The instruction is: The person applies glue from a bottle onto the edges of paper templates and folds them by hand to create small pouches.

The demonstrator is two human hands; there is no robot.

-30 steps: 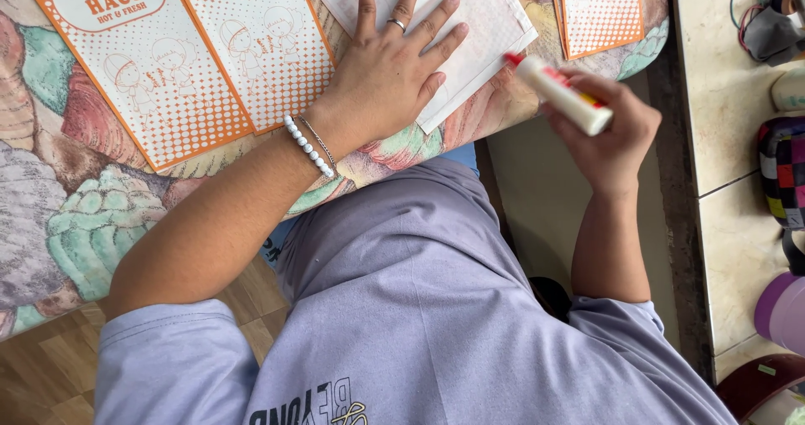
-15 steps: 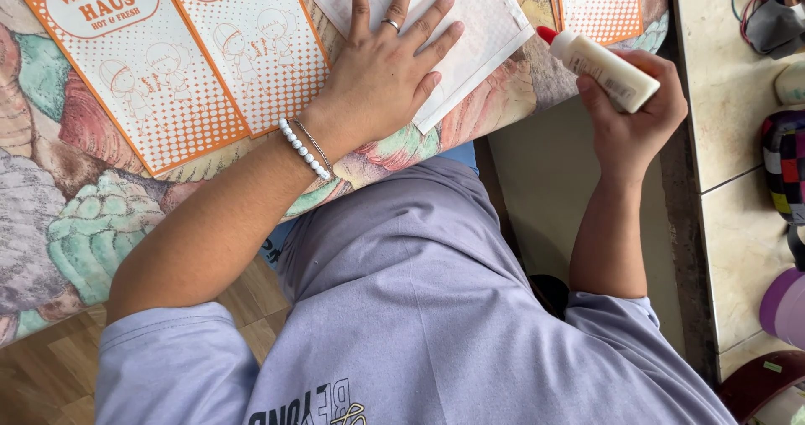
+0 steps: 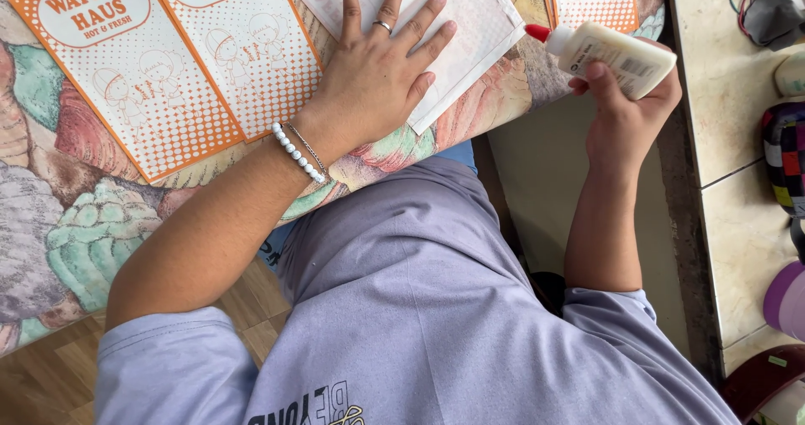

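step: gluing paper bag | left hand fingers spread flat, pinning white bag on bench | right hand fingers wrapped round glue bottle, just right of bag | next: likely needs red nozzle brought over the flap edge

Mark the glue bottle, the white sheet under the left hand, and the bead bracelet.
white glue bottle with red cap [image 3: 616, 54]: head view, middle of the body.
white paper sheet [image 3: 471, 24]: head view, bare part right of the fingers.
white bead bracelet [image 3: 295, 151]: head view, beads on the left wrist.

glue bottle: white, red-tipped, tilted | white sheet: flat
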